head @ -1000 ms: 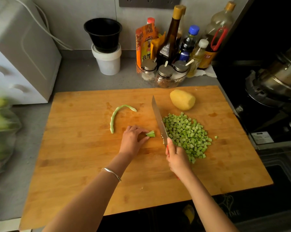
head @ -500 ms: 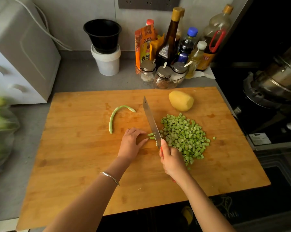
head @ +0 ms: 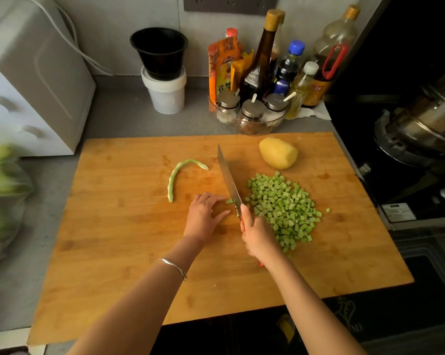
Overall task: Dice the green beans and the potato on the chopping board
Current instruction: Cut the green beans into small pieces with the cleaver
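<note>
Gripping the knife (head: 229, 180) by its red handle, the right hand (head: 257, 234) sets the blade against a short bean stub (head: 229, 201). The left hand (head: 204, 213), fingers curled, pins that stub down at mid-board (only a pale green tip peeks out past the fingertips). Right of the blade sits a loose heap of diced beans (head: 282, 208), small bright-green chunks. One whole bean (head: 183, 172), long and curved, lies left of the knife. The potato (head: 278, 152), peeled and yellow, rests uncut near the far edge of the chopping board (head: 126, 239), which lies on a grey counter (head: 119, 116).
</note>
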`<control>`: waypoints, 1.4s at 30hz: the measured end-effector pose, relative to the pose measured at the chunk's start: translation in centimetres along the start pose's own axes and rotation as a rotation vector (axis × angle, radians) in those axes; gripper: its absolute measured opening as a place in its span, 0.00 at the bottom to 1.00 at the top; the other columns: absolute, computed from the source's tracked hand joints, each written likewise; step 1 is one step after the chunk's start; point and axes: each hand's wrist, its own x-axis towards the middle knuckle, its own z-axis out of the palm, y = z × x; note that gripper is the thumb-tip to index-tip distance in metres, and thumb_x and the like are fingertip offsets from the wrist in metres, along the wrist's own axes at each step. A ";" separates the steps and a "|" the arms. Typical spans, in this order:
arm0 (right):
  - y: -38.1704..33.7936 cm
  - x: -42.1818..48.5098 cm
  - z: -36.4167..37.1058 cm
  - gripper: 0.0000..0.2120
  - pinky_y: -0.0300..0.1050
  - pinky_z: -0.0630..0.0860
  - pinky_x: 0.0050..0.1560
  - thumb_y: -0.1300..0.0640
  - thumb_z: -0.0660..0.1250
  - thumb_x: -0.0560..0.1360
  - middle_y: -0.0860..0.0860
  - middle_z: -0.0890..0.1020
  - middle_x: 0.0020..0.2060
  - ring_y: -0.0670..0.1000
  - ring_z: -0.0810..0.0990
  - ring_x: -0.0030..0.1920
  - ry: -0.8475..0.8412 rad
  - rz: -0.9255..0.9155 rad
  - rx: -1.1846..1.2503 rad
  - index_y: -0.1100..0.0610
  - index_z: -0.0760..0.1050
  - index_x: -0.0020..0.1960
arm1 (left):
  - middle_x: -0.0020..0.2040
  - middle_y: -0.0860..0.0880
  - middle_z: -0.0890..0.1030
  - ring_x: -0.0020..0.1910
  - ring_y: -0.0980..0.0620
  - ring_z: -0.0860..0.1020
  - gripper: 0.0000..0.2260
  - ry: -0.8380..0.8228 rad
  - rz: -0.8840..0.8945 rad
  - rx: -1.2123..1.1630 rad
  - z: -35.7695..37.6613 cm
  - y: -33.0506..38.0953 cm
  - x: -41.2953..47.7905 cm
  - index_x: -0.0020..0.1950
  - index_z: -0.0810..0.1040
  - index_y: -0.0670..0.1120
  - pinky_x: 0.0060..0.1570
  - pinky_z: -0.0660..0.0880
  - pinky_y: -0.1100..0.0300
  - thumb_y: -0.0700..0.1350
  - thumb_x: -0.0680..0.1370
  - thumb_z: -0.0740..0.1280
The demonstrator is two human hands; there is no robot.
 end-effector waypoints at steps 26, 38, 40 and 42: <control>1.8 -2.8 -4.0 0.25 0.40 0.55 0.24 0.39 0.51 0.81 0.49 0.63 0.22 0.47 0.59 0.19 -0.106 0.028 0.330 0.57 0.67 0.36 | 0.54 0.50 0.79 0.54 0.48 0.73 0.16 0.019 -0.032 0.088 -2.1 -0.7 -0.5 0.57 0.79 0.49 0.54 0.73 0.54 0.50 0.71 0.74; 0.5 -2.5 -6.5 0.24 0.38 0.56 0.21 0.42 0.52 0.82 0.51 0.62 0.22 0.48 0.60 0.19 -0.046 -0.033 0.423 0.57 0.66 0.35 | 0.48 0.46 0.81 0.46 0.47 0.79 0.09 -0.128 -0.201 0.038 -1.2 2.2 1.6 0.54 0.80 0.43 0.45 0.75 0.56 0.44 0.76 0.69; 0.7 -2.5 -6.6 0.24 0.38 0.55 0.22 0.42 0.52 0.82 0.51 0.62 0.22 0.48 0.60 0.18 -0.028 -0.029 0.438 0.57 0.66 0.35 | 0.48 0.46 0.82 0.46 0.49 0.79 0.08 -0.108 -0.236 -0.061 0.2 3.9 2.7 0.54 0.81 0.43 0.45 0.75 0.58 0.44 0.76 0.69; 0.8 -2.4 -6.5 0.24 0.38 0.55 0.22 0.42 0.52 0.82 0.50 0.62 0.22 0.48 0.60 0.18 -0.018 -0.024 0.441 0.57 0.66 0.35 | 0.48 0.49 0.83 0.46 0.51 0.79 0.08 -0.147 -0.238 -0.155 1.0 5.3 3.6 0.54 0.82 0.45 0.45 0.75 0.61 0.44 0.76 0.69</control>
